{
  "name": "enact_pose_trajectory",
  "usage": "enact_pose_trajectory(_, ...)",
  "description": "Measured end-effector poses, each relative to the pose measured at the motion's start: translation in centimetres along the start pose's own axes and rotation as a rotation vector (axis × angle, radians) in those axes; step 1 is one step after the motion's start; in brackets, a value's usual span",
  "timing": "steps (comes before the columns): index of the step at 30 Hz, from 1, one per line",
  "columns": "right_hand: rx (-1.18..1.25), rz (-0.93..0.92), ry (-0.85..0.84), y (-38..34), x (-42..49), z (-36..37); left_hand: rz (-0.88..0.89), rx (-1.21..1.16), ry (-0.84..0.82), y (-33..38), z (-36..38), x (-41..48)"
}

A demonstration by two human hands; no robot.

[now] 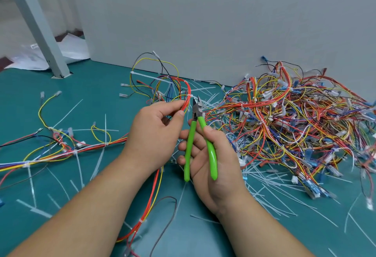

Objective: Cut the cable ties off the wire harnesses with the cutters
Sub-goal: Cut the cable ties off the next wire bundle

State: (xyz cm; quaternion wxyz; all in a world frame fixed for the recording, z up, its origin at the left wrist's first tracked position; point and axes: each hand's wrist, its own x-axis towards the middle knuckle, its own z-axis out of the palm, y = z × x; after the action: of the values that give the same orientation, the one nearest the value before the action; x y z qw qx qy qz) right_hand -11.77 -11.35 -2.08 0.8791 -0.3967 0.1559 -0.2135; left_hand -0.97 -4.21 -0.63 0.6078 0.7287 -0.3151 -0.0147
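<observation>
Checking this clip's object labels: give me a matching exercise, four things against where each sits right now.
Things:
1 cutters
2 red wire bundle
3 harness pile
4 loose white tie strips

Places:
A heaped on the mat beside the wall
B pinched in the left hand
C scattered flat over the mat
D gripped in the right hand

Pairs: 1-D; 2-B; 3-A; 4-C
</observation>
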Motion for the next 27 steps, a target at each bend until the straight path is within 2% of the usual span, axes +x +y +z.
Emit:
enact_pose_trajectory(8,0.034,0.017,0.013,0.04,0.2,-0.5,-0.029,-0.066,0.04,0.33,0.08,0.03)
enact_pose_trajectory(14,-0.3,-0.262,0.083,0.32,0.2,-0.44,-0.072,-0.319,-0.088,0.52,0.12,-0.02)
enact_pose_trajectory(18,-0.42,-0.43,0.089,0.56,0.25,-0.44,-0.087,-0.422,-0.131,0.54,-0.05,0.07)
enact_pose_trajectory(22,-0.526,-0.498,0.108,0.53,0.26,-0.39,-0.073,-0.422,-0.158,0.58,-0.04,-0.07)
enact_pose_trajectory(27,-0.578,-0.482,0.114,0.62,0.35,-0.58,-0.027,-0.406,-0.179,0.88,-0.02,-0.37)
